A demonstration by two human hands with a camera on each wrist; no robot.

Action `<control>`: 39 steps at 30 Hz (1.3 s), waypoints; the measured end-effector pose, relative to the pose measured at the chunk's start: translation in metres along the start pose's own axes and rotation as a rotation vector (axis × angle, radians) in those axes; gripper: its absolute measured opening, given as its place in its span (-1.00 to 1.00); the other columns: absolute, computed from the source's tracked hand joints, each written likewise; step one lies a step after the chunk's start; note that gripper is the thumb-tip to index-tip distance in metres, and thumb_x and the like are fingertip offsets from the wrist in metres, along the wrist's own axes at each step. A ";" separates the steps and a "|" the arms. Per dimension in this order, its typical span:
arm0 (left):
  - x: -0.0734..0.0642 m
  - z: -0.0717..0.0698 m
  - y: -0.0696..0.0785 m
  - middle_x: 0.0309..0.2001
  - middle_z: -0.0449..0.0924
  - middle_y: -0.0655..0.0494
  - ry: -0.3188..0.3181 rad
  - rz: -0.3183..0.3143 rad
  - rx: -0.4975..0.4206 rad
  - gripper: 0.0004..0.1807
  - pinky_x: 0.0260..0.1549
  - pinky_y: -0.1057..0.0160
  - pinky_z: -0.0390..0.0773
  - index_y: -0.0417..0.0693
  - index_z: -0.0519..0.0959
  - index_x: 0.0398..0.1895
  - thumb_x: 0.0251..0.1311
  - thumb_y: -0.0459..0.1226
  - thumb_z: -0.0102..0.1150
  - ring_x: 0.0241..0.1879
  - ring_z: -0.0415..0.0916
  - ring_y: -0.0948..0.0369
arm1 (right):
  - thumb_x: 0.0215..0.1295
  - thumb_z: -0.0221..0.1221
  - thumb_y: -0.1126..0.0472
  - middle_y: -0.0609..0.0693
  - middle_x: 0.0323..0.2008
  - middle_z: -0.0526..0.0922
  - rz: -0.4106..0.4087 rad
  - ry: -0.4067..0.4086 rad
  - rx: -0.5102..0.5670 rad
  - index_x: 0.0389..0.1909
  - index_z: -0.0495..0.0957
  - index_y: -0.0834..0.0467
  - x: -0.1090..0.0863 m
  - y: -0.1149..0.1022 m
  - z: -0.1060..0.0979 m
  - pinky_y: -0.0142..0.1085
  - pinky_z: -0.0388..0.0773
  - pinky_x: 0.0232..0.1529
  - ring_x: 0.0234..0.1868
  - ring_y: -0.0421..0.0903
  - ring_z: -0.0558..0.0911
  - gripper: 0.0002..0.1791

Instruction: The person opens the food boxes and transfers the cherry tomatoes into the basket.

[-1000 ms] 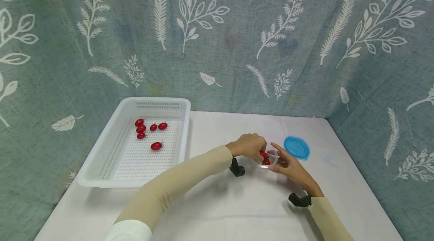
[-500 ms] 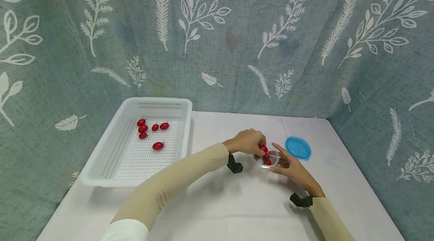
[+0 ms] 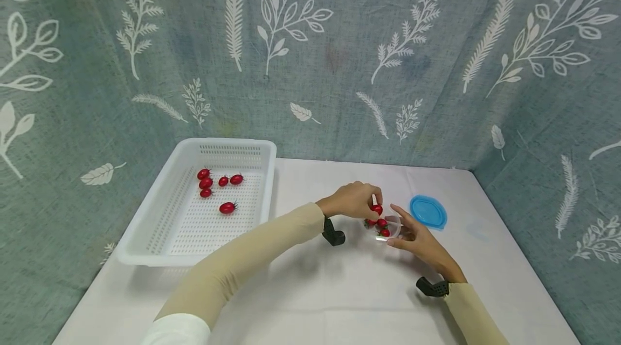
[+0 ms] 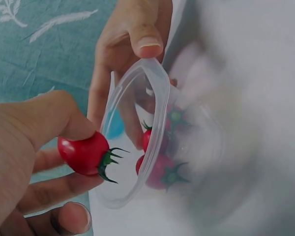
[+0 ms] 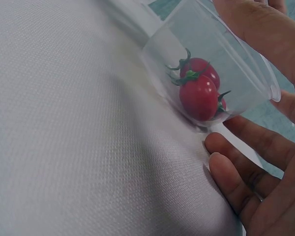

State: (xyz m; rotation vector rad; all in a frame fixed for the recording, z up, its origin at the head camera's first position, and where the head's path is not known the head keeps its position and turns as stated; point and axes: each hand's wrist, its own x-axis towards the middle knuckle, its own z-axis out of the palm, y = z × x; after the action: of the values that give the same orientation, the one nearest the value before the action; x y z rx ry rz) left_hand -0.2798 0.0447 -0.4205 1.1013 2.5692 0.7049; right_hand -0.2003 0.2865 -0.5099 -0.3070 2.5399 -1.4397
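Observation:
My left hand (image 3: 353, 199) pinches a red cherry tomato (image 4: 83, 153) between thumb and fingers, its green calyx facing the mouth of a clear plastic tub (image 4: 161, 110). The tub leans with its opening towards that hand. Inside lie several cherry tomatoes (image 5: 199, 96), gathered low against the wall. My right hand (image 3: 420, 242) holds the tub from the right, thumb (image 4: 148, 45) on the rim and fingers round the side. In the right wrist view, two of its fingertips (image 5: 219, 142) are down near the white cloth under the tub.
A white perforated basket (image 3: 269, 188) with several cherry tomatoes (image 3: 227, 208) stands at the left; my left arm crosses its front right corner. A blue lid (image 3: 428, 212) lies right of the tub. A grey-green leaf-patterned curtain (image 3: 310, 64) closes off the back and sides.
My left hand has drawn slightly up and left from the tub, and the pinched tomato now shows between its fingers. My right hand stays on the tub.

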 end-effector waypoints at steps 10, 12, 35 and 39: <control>-0.016 -0.018 -0.009 -0.36 0.66 0.29 0.064 0.037 0.034 -0.78 -0.41 0.33 0.54 0.11 0.66 -0.27 0.17 -0.05 0.49 -0.38 0.56 0.35 | 0.26 0.44 -0.03 0.24 0.46 0.34 0.019 0.005 -0.015 0.63 0.09 -0.21 0.000 0.002 0.002 -0.07 0.53 0.06 0.10 0.15 0.52 0.00; -0.019 -0.021 -0.012 -0.36 0.64 0.29 0.071 0.039 0.040 -0.77 -0.40 0.32 0.53 0.11 0.65 -0.27 0.17 -0.04 0.49 -0.36 0.55 0.34 | 0.26 0.44 -0.03 0.25 0.47 0.32 0.021 0.009 -0.021 0.63 0.08 -0.22 -0.001 0.001 0.002 -0.05 0.53 0.07 0.11 0.15 0.52 0.01; -0.073 -0.072 -0.042 -0.26 0.72 0.32 0.176 -0.020 -0.128 -0.77 -0.27 0.23 0.52 0.05 0.62 -0.25 0.15 -0.14 0.51 -0.16 0.60 0.27 | 0.27 0.43 -0.05 0.27 0.45 0.32 -0.002 0.015 -0.030 0.63 0.06 -0.26 -0.004 0.001 0.001 -0.04 0.51 0.07 0.10 0.13 0.51 0.01; -0.083 -0.078 -0.051 -0.21 0.72 0.26 0.203 0.000 -0.160 -0.74 -0.28 0.22 0.57 0.00 0.68 -0.11 0.19 -0.15 0.47 -0.21 0.63 0.27 | 0.28 0.43 -0.03 0.23 0.46 0.34 -0.009 0.011 -0.017 0.63 0.06 -0.29 -0.004 0.000 0.003 -0.04 0.49 0.08 0.11 0.13 0.51 0.01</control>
State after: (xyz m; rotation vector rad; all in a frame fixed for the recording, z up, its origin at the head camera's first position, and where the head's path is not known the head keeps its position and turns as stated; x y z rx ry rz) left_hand -0.2866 -0.0720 -0.3774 1.0262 2.6201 1.0511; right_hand -0.1960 0.2854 -0.5108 -0.3151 2.5644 -1.4274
